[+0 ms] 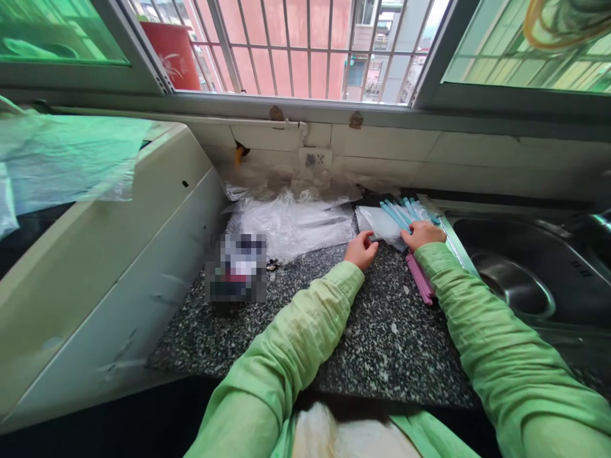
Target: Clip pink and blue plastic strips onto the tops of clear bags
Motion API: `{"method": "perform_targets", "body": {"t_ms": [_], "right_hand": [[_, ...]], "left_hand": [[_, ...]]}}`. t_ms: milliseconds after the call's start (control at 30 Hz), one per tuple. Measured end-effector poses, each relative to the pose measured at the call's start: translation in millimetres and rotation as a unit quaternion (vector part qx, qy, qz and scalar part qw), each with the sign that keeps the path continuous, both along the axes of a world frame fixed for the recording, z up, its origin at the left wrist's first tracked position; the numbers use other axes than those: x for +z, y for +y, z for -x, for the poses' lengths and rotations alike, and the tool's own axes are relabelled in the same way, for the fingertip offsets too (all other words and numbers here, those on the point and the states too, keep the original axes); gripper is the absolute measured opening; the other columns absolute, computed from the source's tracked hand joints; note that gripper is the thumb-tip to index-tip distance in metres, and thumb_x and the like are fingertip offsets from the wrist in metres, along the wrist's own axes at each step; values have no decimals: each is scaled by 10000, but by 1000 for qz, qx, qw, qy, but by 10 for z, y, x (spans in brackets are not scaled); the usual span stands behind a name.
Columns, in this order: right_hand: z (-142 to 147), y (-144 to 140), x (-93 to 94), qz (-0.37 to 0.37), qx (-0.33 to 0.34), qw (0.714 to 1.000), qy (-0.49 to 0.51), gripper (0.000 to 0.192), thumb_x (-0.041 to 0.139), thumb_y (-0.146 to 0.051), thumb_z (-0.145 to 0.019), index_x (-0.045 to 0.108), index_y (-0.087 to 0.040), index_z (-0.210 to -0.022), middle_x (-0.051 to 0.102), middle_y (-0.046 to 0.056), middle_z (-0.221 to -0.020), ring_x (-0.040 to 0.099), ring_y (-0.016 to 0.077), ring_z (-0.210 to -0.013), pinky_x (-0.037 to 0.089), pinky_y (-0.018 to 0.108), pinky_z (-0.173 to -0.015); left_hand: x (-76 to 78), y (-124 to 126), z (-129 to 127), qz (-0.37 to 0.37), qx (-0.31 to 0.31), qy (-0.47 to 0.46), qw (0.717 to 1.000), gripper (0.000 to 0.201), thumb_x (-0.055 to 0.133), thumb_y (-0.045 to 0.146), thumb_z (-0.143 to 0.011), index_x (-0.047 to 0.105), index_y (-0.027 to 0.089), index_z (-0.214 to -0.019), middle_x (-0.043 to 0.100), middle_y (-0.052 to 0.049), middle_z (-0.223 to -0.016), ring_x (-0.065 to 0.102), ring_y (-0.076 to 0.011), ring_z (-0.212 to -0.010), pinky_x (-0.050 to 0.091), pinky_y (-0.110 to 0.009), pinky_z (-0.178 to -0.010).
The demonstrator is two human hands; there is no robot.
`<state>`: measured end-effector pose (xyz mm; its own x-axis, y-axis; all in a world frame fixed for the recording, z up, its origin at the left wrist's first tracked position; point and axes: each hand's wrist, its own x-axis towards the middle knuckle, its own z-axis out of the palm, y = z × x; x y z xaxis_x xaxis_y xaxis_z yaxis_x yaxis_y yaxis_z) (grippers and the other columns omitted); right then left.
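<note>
My left hand (363, 250) is over the speckled counter with its fingers loosely curled. A gap shows between thumb and forefinger, close to the near edge of a flat stack of clear plastic bags (377, 221). To its right, my right hand (424, 234) is closed at the near ends of several thin blue plastic strips (394, 213), which fan out over the bags. Its fingers pinch at least one strip; the rest of the grip is hidden. Pink plastic strips (420, 280) lie bundled beside my right forearm.
Crumpled clear plastic sheeting (300, 222) covers the back of the counter (382, 343). A blurred-out item (236, 267) stands at left, beside a big white appliance (167, 191). A steel sink (515, 254) borders the right side. Behind are a socket (315, 158) and a barred window.
</note>
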<state>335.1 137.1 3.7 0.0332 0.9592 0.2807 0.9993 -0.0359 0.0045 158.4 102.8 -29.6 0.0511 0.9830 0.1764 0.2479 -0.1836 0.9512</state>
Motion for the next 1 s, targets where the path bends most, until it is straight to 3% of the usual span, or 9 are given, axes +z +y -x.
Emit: {"method": "perform_targets", "body": {"t_ms": [133, 300, 533, 667, 833, 1000], "right_hand": [[-47, 82, -51, 23, 12, 1000, 18, 367, 528, -403, -738, 657, -74, -837, 616, 197, -814, 574, 268, -745, 344, 361, -604], [-25, 63, -38, 26, 1, 999, 24, 341, 550, -431, -717, 650, -143, -870, 630, 151, -830, 572, 263, -783, 375, 376, -655], [189, -139, 170, -67, 18, 997, -23, 337, 496, -377, -743, 637, -148, -946, 646, 137, -889, 588, 272, -778, 399, 377, -653], [568, -239, 242, -91, 91, 992, 7, 281, 483, -351, -753, 658, -161, -863, 664, 92, -843, 591, 233, -751, 394, 322, -634], [1339, -409, 156, -71, 218, 970, 84, 237, 496, -328, -759, 662, -170, -817, 662, 60, -805, 574, 169, -691, 378, 268, -626], [2065, -602, 4, -46, 283, 948, 137, 213, 500, -329, -776, 650, -187, -829, 645, 31, -767, 552, 138, -653, 356, 248, -630]], "left_hand": [[-7, -23, 20, -2, -14, 11, 1000, 245, 574, 145, -684, 585, 141, -928, 523, 17, -591, 485, -110, -573, 410, -245, -609], [-5, -66, 49, -7, -20, 28, 999, 229, 564, 140, -691, 588, 134, -919, 545, 4, -614, 493, -116, -593, 423, -260, -639], [-5, -218, 167, -35, -22, 69, 997, 148, 550, 143, -706, 625, 123, -832, 613, -57, -739, 538, -140, -673, 449, -273, -678], [60, -445, 388, -62, -9, 123, 990, 103, 536, 158, -722, 631, 153, -760, 611, -38, -725, 544, -132, -674, 451, -261, -681], [178, -867, 908, -152, 55, 232, 959, 137, 492, 229, -769, 623, 187, -765, 589, -19, -729, 531, -111, -635, 431, -229, -623], [78, -1106, 1490, -226, 142, 294, 918, 131, 492, 226, -776, 617, 188, -762, 576, -12, -680, 513, -94, -580, 402, -206, -566]]}}
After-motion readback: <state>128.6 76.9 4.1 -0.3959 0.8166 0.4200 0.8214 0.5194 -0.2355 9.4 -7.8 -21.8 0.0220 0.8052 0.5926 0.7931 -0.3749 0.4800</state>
